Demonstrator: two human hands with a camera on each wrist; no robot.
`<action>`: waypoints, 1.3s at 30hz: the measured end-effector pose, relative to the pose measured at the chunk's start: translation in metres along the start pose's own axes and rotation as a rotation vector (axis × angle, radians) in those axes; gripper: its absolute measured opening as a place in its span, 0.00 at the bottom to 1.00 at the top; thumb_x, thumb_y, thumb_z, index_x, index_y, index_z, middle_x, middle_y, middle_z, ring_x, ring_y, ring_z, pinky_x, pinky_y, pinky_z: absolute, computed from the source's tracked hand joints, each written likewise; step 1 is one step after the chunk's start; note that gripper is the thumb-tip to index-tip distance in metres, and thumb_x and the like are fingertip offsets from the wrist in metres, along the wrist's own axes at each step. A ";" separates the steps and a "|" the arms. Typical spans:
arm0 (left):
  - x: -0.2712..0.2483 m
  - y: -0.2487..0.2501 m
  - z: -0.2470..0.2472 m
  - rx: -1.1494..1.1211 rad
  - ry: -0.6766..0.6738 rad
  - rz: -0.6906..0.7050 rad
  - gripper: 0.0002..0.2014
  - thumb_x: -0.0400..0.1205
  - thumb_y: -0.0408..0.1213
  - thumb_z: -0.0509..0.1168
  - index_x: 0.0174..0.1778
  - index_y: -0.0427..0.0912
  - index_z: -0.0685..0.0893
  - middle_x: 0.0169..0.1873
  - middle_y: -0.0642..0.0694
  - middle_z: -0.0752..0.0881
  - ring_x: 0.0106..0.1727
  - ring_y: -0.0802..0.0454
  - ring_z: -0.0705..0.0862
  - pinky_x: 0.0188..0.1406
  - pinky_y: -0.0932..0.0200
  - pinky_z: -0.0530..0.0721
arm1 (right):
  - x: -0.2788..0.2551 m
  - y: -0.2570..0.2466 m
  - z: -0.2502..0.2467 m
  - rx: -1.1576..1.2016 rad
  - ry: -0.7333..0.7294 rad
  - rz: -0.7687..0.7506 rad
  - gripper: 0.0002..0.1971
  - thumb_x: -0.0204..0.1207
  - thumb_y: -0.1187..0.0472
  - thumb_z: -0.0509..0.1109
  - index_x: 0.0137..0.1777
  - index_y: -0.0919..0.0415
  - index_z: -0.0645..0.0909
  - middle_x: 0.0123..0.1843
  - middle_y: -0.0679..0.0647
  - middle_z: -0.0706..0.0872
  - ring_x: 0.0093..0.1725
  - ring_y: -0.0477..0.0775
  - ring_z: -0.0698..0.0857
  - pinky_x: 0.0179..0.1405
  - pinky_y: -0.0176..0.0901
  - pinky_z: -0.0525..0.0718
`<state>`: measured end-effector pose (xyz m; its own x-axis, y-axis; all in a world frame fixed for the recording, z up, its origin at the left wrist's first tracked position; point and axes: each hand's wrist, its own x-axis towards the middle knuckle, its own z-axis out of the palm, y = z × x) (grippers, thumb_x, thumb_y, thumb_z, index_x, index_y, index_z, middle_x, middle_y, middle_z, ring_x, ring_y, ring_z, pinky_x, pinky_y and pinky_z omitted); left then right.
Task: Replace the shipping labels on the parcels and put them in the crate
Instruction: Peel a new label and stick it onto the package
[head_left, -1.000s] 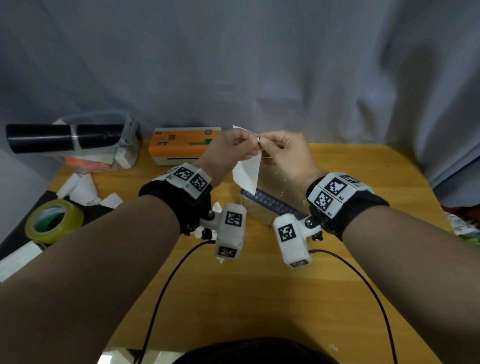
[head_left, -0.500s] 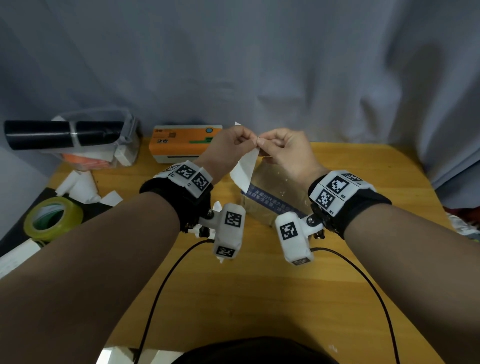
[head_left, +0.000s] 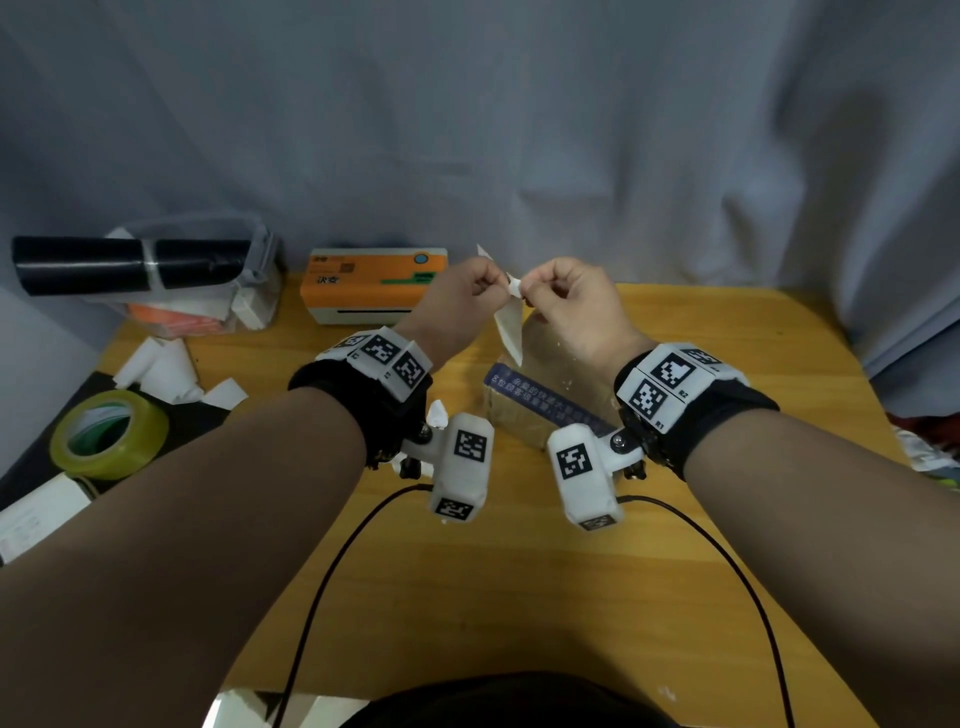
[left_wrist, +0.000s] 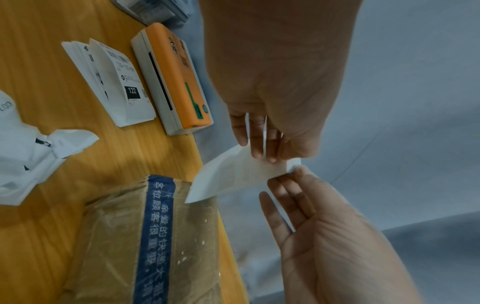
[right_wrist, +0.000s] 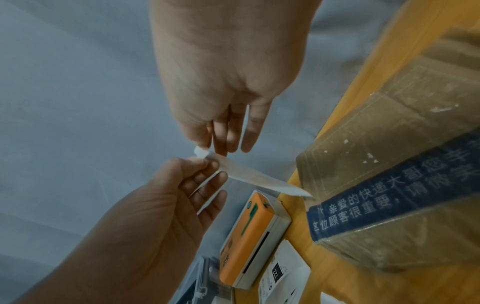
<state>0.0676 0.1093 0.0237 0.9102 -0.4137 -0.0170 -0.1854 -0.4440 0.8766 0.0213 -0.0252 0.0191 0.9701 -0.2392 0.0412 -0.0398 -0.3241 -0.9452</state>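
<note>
We hold a white shipping label in the air above the taped cardboard parcel, which lies flat on the wooden surface between our wrists. The left hand pinches the label's upper corner between thumb and forefinger; the right hand pinches the same corner from the other side, where a small white curl stands up. We judge this as separating label from backing, not yet done. No crate shows in any view.

Risks, as we judge them:
- The corner is already crumpled in the right wrist view; a sharp pull could tear the sheet rather than part its layers.
- The free lower tip hangs just above the parcel's top; if adhesive is exposed, it may catch the glossy tape early and go on skewed or creased.
- With both grips crowded on one corner, the label hangs unsupported and could fold onto itself.

Legible writing:
- Blue tape band across the parcel, white Chinese print: "亲爱的快递大哥", "顾客很重要"; the rest is cut off or blurred.
- Stack of printed labels beside the orange label printer: "122" in a black box; a line of digits above it is too soft to read.
- Printer lid: two characters, unclear.

Also present: a yellow-green tape roll, torn paper scraps, a black roll.
</note>
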 end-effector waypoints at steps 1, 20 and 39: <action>0.000 0.000 0.000 0.008 -0.001 -0.006 0.03 0.82 0.30 0.61 0.44 0.39 0.80 0.31 0.54 0.77 0.31 0.63 0.73 0.29 0.78 0.71 | 0.000 0.001 0.000 -0.013 0.005 0.001 0.04 0.80 0.64 0.68 0.44 0.60 0.82 0.44 0.59 0.85 0.44 0.50 0.82 0.46 0.36 0.81; -0.006 0.005 0.004 -0.015 -0.048 -0.038 0.06 0.82 0.43 0.65 0.40 0.48 0.83 0.46 0.40 0.89 0.54 0.45 0.86 0.62 0.44 0.82 | -0.007 0.007 -0.001 -0.087 0.005 0.013 0.06 0.82 0.62 0.65 0.48 0.60 0.83 0.40 0.50 0.85 0.42 0.47 0.83 0.45 0.37 0.81; 0.004 -0.003 0.007 0.078 -0.071 -0.052 0.07 0.83 0.36 0.61 0.42 0.38 0.81 0.39 0.42 0.83 0.44 0.47 0.80 0.54 0.50 0.80 | -0.004 0.006 -0.016 0.116 0.028 0.206 0.07 0.80 0.64 0.65 0.45 0.58 0.85 0.42 0.51 0.87 0.45 0.49 0.84 0.51 0.37 0.82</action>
<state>0.0690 0.1037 0.0180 0.8914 -0.4424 -0.0978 -0.1695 -0.5258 0.8336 0.0133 -0.0413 0.0184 0.9375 -0.3147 -0.1486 -0.2064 -0.1589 -0.9655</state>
